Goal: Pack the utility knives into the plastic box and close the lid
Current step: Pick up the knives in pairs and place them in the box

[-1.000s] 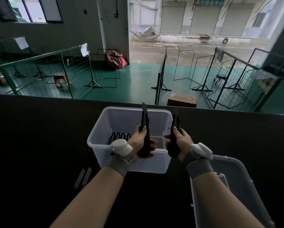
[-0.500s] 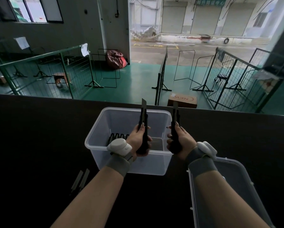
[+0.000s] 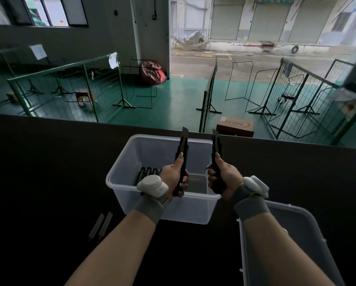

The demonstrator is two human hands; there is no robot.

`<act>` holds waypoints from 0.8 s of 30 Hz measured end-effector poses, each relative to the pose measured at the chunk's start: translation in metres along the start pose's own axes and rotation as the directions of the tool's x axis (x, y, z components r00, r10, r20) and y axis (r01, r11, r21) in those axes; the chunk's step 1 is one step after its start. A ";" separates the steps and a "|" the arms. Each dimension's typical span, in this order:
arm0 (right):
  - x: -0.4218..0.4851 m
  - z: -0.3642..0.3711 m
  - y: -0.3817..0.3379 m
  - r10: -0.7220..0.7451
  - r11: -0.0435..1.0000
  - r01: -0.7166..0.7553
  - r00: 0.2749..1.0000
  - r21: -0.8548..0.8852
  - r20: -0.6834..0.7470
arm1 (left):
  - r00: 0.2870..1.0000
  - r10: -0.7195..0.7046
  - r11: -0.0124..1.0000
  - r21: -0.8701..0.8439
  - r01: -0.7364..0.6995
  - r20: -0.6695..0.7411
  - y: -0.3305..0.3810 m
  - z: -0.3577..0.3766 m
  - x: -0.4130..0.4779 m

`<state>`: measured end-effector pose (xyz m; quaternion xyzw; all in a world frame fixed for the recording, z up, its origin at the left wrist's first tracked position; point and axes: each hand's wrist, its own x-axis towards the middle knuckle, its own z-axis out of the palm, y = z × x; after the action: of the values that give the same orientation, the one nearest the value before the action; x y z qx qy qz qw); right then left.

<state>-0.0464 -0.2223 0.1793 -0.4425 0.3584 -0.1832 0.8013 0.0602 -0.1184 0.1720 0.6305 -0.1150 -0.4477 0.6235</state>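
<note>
A clear plastic box [image 3: 131, 195] stands open on the dark table, with several black utility knives [image 3: 147, 172] lying in its left part. My left hand [image 3: 173, 178] grips a black utility knife [image 3: 182, 149] upright over the box, its blade tip out and pointing up. Over the box's right rim, my right hand [image 3: 224, 178] grips a second black utility knife [image 3: 216, 147], also upright with the blade showing. The clear lid [image 3: 296, 244] lies flat on the table at the lower right, under my right forearm.
Two loose grey blades [image 3: 100, 225] lie on the table to the left of my left forearm. The table's far edge runs just behind the box. Beyond it are a green floor, wire fences and a cardboard carton [image 3: 234, 125].
Both hands have lifted the knives slightly and moved them apart. The blades stick out further from both knives than a second ago.
</note>
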 end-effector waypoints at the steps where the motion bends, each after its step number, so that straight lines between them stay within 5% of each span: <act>1: 0.001 0.003 -0.001 -0.007 1.000 0.007 1.000 -0.001 0.016 | 1.000 0.015 1.000 -0.013 -0.015 0.003 0.001 -0.001 0.001; 11: 0.012 0.033 -0.002 -0.010 0.996 -0.001 0.993 0.093 0.121 | 0.992 0.095 0.993 -0.084 -0.089 0.079 0.017 -0.023 0.002; 24: 0.032 0.066 -0.006 0.031 0.999 -0.033 0.989 0.009 0.146 | 0.978 0.001 0.984 0.172 -0.037 0.208 0.041 -0.071 0.023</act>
<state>0.0239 -0.2073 0.1941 -0.4445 0.3047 -0.1396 0.8307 0.1401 -0.0941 0.1864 0.6318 -0.2243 -0.4931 0.5545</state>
